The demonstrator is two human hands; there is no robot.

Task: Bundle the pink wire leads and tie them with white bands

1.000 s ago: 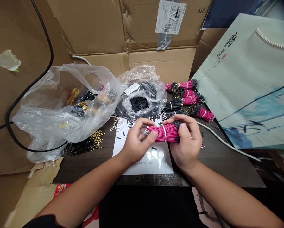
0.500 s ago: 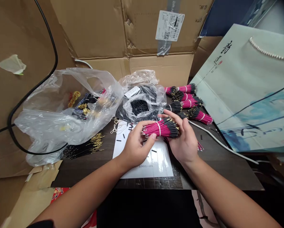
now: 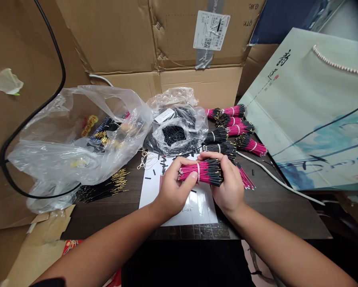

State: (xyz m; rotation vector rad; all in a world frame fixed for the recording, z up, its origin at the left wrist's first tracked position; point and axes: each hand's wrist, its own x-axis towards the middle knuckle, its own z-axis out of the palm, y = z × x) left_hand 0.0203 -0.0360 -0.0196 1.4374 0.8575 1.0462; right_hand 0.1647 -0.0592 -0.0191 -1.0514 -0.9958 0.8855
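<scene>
Two-hand hold on pink bundle, looks like evening up its ends; handling it calls for light, level pressure from both sides. Bundle is above paper, tied with white band. Left hand closed on silvery-tip end, thumb by band. Right hand half-curled, fingers against black end. Versus earlier frame: right fingers closed in from open spread; loose pink wires more exposed.

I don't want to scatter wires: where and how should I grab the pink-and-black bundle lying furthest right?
The bundle is probably best pinched at its white band, from above: there the wires are cinched, while the ends splay and other bundles crowd its left.
</scene>
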